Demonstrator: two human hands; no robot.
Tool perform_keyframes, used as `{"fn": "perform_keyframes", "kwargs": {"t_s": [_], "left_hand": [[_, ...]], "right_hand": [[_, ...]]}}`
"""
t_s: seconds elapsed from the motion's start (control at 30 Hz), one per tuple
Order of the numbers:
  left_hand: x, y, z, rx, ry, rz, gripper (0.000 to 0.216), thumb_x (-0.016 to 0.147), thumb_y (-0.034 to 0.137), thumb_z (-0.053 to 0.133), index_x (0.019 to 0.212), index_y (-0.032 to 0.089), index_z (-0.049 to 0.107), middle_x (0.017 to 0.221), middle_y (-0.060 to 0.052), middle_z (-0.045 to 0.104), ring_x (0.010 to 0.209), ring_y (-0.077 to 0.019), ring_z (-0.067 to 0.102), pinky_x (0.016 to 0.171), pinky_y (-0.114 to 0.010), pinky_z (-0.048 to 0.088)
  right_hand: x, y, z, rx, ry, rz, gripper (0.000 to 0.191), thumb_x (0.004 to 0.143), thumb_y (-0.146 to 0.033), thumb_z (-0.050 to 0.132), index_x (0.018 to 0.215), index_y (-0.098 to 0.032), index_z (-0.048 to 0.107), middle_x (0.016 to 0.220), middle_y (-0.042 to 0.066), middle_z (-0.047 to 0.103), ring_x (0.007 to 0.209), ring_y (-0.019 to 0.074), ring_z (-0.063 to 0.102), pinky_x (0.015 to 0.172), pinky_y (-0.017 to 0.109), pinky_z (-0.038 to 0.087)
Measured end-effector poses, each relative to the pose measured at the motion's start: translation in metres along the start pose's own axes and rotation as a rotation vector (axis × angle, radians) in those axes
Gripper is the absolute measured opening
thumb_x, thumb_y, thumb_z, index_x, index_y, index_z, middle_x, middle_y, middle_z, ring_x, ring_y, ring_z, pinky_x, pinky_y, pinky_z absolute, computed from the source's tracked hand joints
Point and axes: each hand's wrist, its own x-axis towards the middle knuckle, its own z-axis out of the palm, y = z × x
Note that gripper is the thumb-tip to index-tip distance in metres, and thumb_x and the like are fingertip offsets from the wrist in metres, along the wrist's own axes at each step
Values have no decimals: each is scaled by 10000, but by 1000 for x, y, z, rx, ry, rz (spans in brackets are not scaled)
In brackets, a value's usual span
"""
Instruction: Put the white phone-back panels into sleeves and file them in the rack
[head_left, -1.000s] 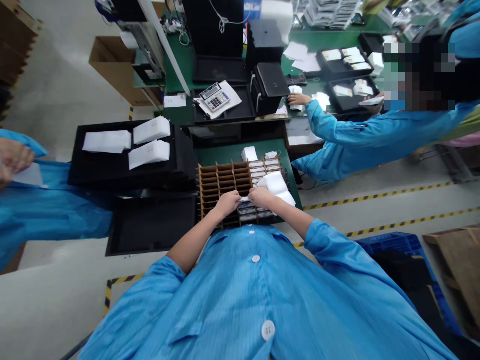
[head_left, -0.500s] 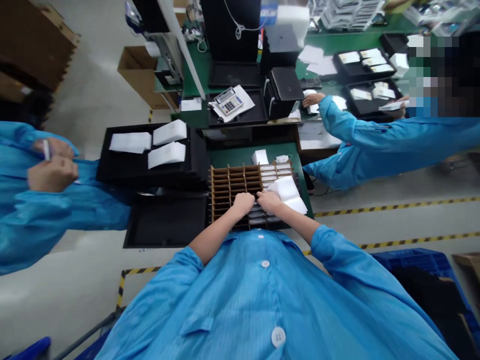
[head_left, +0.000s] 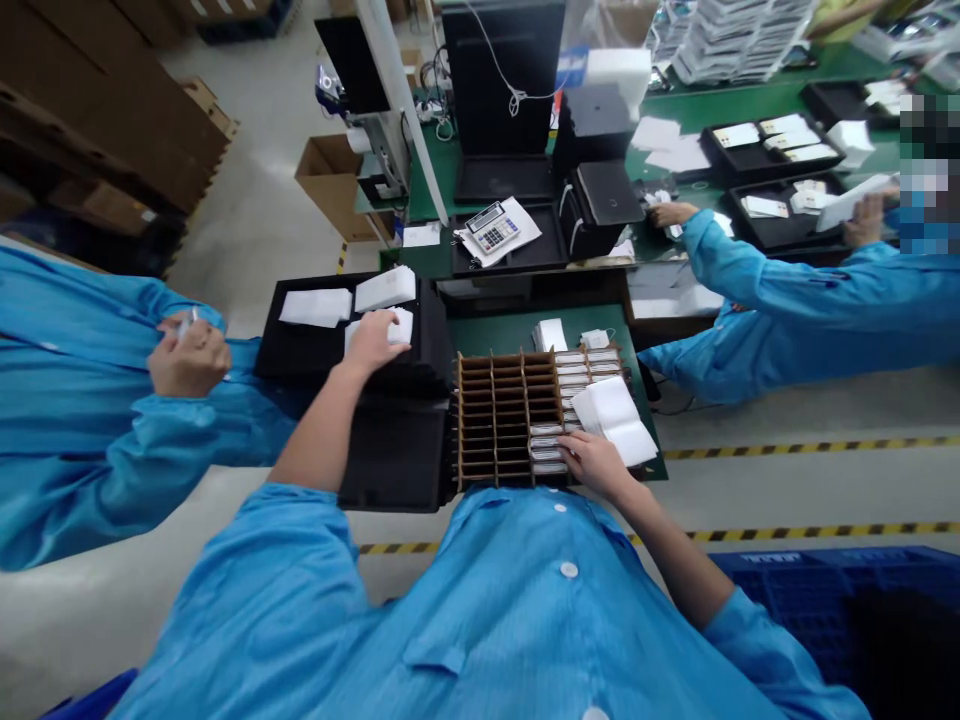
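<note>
My left hand [head_left: 370,343] rests over the nearest white paper stack [head_left: 403,326] on a raised black tray [head_left: 294,350], its thumb and fingers apart. Two more white stacks [head_left: 315,307] lie on that tray. In front of my body stands a brown divider grid [head_left: 491,400] with narrow slots; white flat pieces [head_left: 546,450] fill slots on its right side. My right hand [head_left: 592,462] lies on the near right part of the grid with fingers stretched out, touching the white pieces. An unfolded white paper sheet [head_left: 616,420] lies over the grid's right edge.
An open black tray [head_left: 394,455] sits left of the grid. Behind are a calculator [head_left: 496,235] on papers and a black box [head_left: 600,205]. Co-workers in blue sleeves stand at left [head_left: 112,420] and right [head_left: 810,285]. A blue crate [head_left: 795,590] is behind me at right.
My left hand has left the grid and moved left and away onto the white stack on the black tray. My right hand stays at the grid, near its front right. The view has shifted left.
</note>
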Motion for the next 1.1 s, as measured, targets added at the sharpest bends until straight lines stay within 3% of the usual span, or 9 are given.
{"fn": "perform_keyframes", "kwargs": {"t_s": [0.07, 0.13, 0.33, 0.47, 0.67, 0.9, 1.0, 1.1], "left_hand": [[21, -40, -10, 64, -124, -13, 604, 648, 304, 934, 1157, 172, 637, 1278, -131, 672, 1252, -337, 566, 1099, -432, 477], [38, -64, -9, 107, -229, -24, 649, 565, 291, 954, 1111, 174, 623, 1187, -109, 689, 1203, -327, 586, 1032, -396, 503], [60, -83, 10, 158, -337, -13, 551, 525, 277, 918, 971, 214, 601, 1000, -73, 696, 1016, -320, 668, 864, -368, 539], [54, -86, 10, 113, -274, 10, 603, 546, 258, 893, 1078, 202, 613, 1070, -92, 717, 1027, -334, 688, 878, -378, 541], [47, -85, 4, -3, -198, 7, 984, 593, 272, 914, 1464, 180, 467, 1293, -121, 682, 1171, -360, 669, 997, -410, 535], [39, -75, -29, -199, -6, -48, 1040, 566, 424, 987, 1432, 121, 499, 1436, -154, 620, 1352, -384, 557, 1183, -479, 456], [25, -61, -50, -315, 118, -95, 1071, 600, 450, 974, 1497, 150, 474, 1490, -172, 597, 1339, -367, 581, 1139, -475, 505], [0, -24, -59, -564, 242, -91, 1041, 690, 516, 922, 1547, 192, 428, 1453, -155, 627, 1247, -319, 656, 1032, -444, 585]], "right_hand": [[-13, -3, 5, 78, 45, -7, 323, 1074, -289, 517, 1272, -207, 759, 1107, 119, 769, 968, 244, 747, 863, 325, 569], [-22, -7, 10, 146, 93, -8, 316, 1072, -289, 521, 1260, -205, 760, 1092, 118, 771, 956, 244, 752, 859, 333, 580], [-35, -24, 15, 228, 189, 61, 306, 1065, -290, 521, 1240, -217, 761, 1018, 112, 769, 913, 248, 748, 837, 360, 600], [-39, -31, 16, 221, 189, 91, 310, 1059, -290, 514, 1222, -216, 767, 993, 114, 766, 895, 256, 744, 821, 373, 605], [-36, -33, 16, 186, 157, 93, 305, 1047, -284, 526, 1214, -212, 770, 991, 110, 769, 874, 245, 740, 810, 360, 602], [-28, -38, 15, 163, 144, 65, 310, 1044, -280, 521, 1191, -198, 780, 975, 113, 766, 854, 249, 738, 791, 363, 599], [-26, -39, 15, 175, 147, 63, 306, 1039, -290, 525, 1187, -216, 782, 989, 116, 769, 848, 251, 737, 788, 373, 601], [-22, -47, 8, 250, 155, 61, 291, 1041, -317, 532, 1161, -234, 784, 967, 107, 760, 850, 255, 734, 796, 385, 604]]}}
